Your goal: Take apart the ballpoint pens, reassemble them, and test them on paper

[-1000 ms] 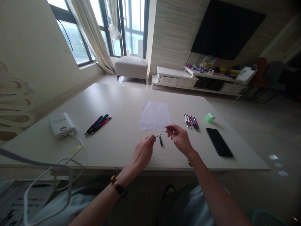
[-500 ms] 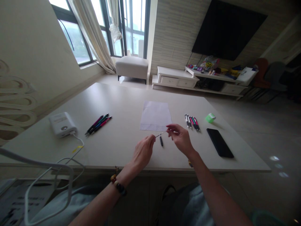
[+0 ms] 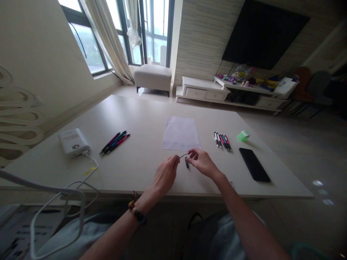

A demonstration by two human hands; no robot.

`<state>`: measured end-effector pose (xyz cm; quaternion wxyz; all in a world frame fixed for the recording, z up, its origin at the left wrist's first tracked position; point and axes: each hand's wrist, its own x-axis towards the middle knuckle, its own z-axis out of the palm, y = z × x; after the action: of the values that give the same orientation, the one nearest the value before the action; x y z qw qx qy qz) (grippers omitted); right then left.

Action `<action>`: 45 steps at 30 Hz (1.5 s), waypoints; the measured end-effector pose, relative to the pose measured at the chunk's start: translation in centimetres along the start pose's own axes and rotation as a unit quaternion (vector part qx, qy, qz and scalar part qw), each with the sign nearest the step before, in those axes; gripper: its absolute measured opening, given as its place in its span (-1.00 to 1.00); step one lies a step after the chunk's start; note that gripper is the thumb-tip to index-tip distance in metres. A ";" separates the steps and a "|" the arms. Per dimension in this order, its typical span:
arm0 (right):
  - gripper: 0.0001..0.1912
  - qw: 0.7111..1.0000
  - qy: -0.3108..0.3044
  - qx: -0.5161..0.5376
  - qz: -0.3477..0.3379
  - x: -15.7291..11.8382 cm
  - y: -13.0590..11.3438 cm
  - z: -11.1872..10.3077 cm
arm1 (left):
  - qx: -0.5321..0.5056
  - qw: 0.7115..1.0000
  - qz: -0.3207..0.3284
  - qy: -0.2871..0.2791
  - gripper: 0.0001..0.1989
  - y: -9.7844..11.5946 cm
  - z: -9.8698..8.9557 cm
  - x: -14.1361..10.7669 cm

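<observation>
My left hand (image 3: 167,172) pinches one end of a thin dark rod (image 3: 183,155), which looks like a pen refill. The fingertips of my right hand (image 3: 201,162) are at the rod's other end; whether they grip it is too small to tell. Below the rod a short black pen part (image 3: 187,164) lies on the white table, close to my right fingers and partly covered by them. Just beyond both hands lies a sheet of white paper (image 3: 181,133) with a patterned strip along its near edge.
Several dark and coloured pens (image 3: 115,143) lie at left, near a white power bank (image 3: 74,142) with a cable (image 3: 93,159). At right are several pens (image 3: 222,141) in a row, a green object (image 3: 243,136) and a black phone (image 3: 254,164).
My right hand has shifted slightly left and down, closer to my left hand and over the black pen part. My left hand has stayed nearly still.
</observation>
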<state>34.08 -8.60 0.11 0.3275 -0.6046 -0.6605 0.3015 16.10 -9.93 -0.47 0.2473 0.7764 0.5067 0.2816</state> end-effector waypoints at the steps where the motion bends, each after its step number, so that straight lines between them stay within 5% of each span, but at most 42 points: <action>1: -0.75 0.998 0.013 -0.046 0.028 0.2 0.4 0.1 | -0.001 1.000 -0.005 0.001 -0.72 0.0 -0.1 0.0; 4: -0.71 0.984 0.034 -0.152 0.087 0.9 1.3 1.0 | 0.000 1.000 -0.020 0.003 -0.73 -0.1 -0.2 0.0; 7: -0.80 0.984 0.036 -0.143 0.095 1.5 1.5 1.9 | -0.002 1.000 -0.022 0.003 -0.73 -0.1 -0.3 0.0; 11: -0.80 0.988 0.095 0.086 0.085 1.9 0.7 1.6 | -0.005 1.000 -0.018 0.006 -0.73 -0.1 -0.4 0.0; 14: -0.76 0.947 0.187 0.258 0.032 1.6 -0.3 0.6 | 0.001 1.000 -0.023 0.007 -0.74 -0.2 -0.4 0.0; 17: -0.75 0.924 0.223 0.312 0.003 1.0 -1.2 0.0 | 0.001 1.000 -0.019 0.010 -0.73 -0.2 -0.4 0.0; 29: -0.74 0.944 0.136 0.300 -0.014 0.4 -1.9 0.8 | 0.000 1.000 -0.022 0.006 -0.72 -0.2 -0.5 0.0; 45: -0.73 0.947 0.107 0.304 -0.003 0.2 -1.7 0.7 | 0.009 1.000 -0.022 0.001 -0.74 0.2 -0.6 0.1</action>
<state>32.46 -8.54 1.09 0.5656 -0.5035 -0.5000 0.4202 15.84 -9.80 0.12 0.2463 0.7668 0.5265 0.2722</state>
